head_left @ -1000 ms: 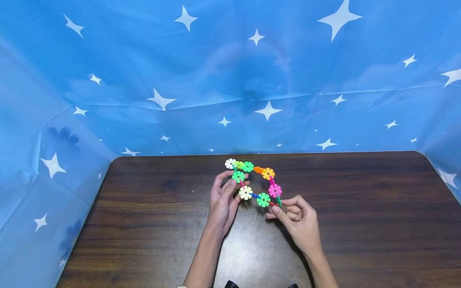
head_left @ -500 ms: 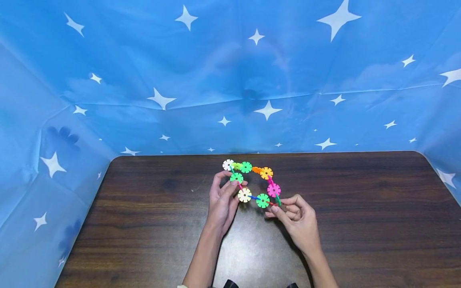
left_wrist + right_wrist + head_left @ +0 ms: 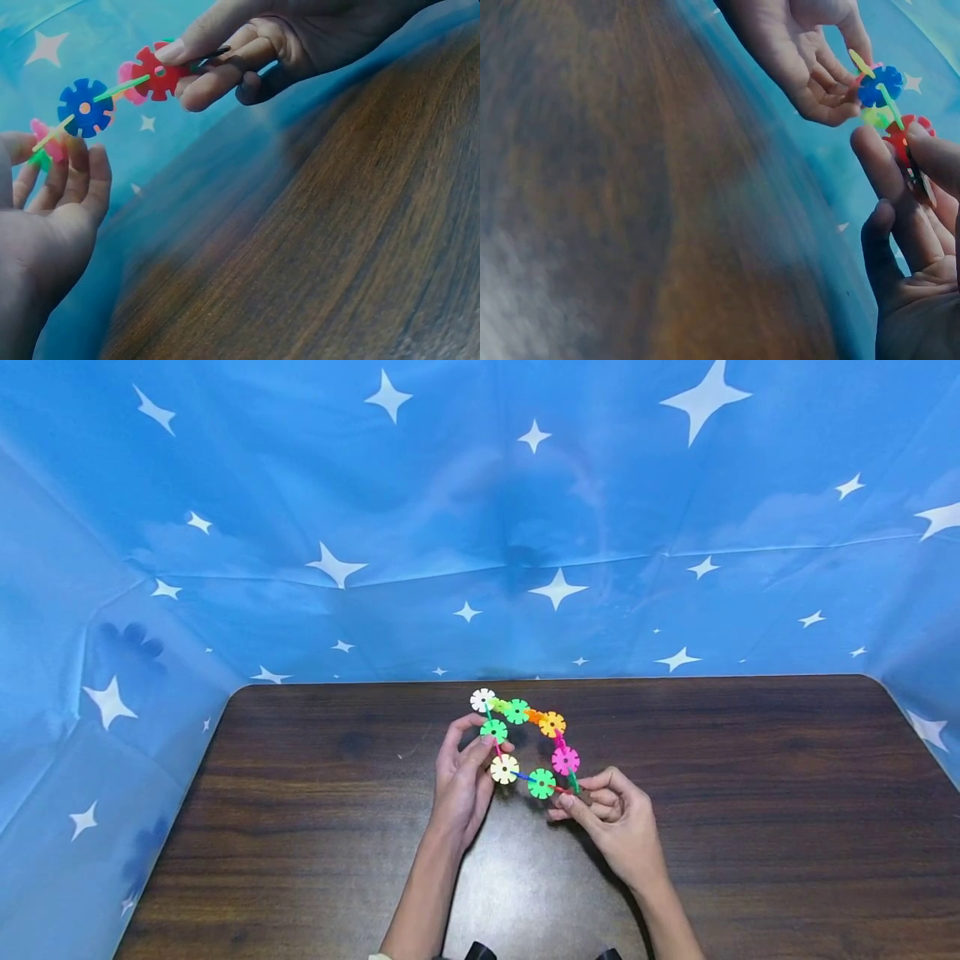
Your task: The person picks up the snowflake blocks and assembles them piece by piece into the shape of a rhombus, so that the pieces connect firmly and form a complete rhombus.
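A ring of notched plastic snowflake discs, joined edge to edge in several colours, is held up above the table between both hands. My left hand pinches its left side near a green disc and a pink one. At the lower right corner, my right hand pinches a red disc between thumb and fingers. A dark piece also shows at those right fingers, partly hidden by them. Between the hands, a blue disc shows its face in the left wrist view.
The dark wood-grain table spreads out below and around both hands. A blue curtain with white stars stands behind the table's far edge and along its sides. Two black objects poke in at the bottom edge.
The right hand has moved slightly left and down, and the ring's right and lower discs have shifted with it. The left hand has stayed nearly still. Both hands keep their hold.
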A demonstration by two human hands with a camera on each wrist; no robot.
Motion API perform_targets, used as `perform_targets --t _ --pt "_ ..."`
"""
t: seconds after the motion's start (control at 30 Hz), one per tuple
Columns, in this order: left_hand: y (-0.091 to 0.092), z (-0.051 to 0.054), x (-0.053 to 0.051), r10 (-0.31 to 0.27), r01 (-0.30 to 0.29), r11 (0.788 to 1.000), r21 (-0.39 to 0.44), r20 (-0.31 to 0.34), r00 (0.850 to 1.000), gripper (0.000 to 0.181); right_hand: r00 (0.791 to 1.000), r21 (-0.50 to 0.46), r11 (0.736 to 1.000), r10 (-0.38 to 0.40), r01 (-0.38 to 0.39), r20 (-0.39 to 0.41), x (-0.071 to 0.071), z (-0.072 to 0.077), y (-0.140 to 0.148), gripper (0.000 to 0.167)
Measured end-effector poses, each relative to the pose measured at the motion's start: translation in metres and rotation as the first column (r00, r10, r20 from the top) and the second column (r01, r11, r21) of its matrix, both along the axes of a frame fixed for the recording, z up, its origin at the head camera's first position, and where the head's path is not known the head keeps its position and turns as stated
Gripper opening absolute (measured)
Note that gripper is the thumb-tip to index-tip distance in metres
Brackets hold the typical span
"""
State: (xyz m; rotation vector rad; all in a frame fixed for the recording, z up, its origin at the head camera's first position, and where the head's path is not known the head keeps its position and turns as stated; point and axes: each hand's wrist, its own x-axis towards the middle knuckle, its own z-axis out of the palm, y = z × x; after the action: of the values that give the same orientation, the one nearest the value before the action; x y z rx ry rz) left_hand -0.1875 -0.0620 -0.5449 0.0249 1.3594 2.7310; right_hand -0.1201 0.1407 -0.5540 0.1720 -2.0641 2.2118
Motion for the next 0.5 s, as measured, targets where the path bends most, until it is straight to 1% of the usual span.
perform_targets --t 0.1,0.17,0.23,0.3,0.33,0.4,0.43,0.5 --pt "0.0001 -0.0002 0.0002 -0.005 0.005 0.998 -0.064 0.002 1.000 0.026 1.000 0.029 0.999 0.027 -0.027 0.009 0.0006 0.0001 0.0000 0.028" --pt "0.0006 -0.0007 0.0003 -0.007 0.008 0.992 -0.124 0.003 1.000 0.030 0.999 0.058 0.998 0.026 -0.027 0.018 0.0010 0.0006 0.0007 0.027" --pt "0.0007 -0.0021 0.0004 0.001 -0.002 0.980 -0.198 -0.002 1.000 0.033 0.999 0.119 0.993 0.006 -0.010 0.035 0.0018 0.0011 0.0014 0.026" --pt "0.0002 -0.0039 0.0005 0.017 -0.019 0.958 -0.285 -0.009 1.000 0.034 0.998 0.210 0.978 -0.025 0.013 0.058 0.0028 0.0014 0.0016 0.024" --pt "-0.0003 -0.0050 0.0003 0.022 -0.028 0.945 -0.326 -0.020 1.000 0.035 0.996 0.260 0.965 -0.043 0.023 0.074 0.0035 0.0016 0.0013 0.023" --pt "-0.0021 -0.0062 -0.0015 0.030 -0.048 0.905 -0.424 -0.048 0.998 0.034 0.992 0.356 0.933 -0.081 0.041 0.097 0.0047 0.0022 -0.0003 0.024" --pt "-0.0032 -0.0060 -0.0029 0.027 -0.053 0.878 -0.476 -0.062 0.998 0.033 0.990 0.398 0.916 -0.095 0.046 0.105 0.0053 0.0026 -0.0014 0.025" --pt "-0.0049 -0.0047 -0.0073 -0.003 -0.046 0.815 -0.578 -0.083 0.997 0.032 0.986 0.476 0.878 -0.126 0.058 0.112 0.0061 0.0038 -0.0040 0.027"
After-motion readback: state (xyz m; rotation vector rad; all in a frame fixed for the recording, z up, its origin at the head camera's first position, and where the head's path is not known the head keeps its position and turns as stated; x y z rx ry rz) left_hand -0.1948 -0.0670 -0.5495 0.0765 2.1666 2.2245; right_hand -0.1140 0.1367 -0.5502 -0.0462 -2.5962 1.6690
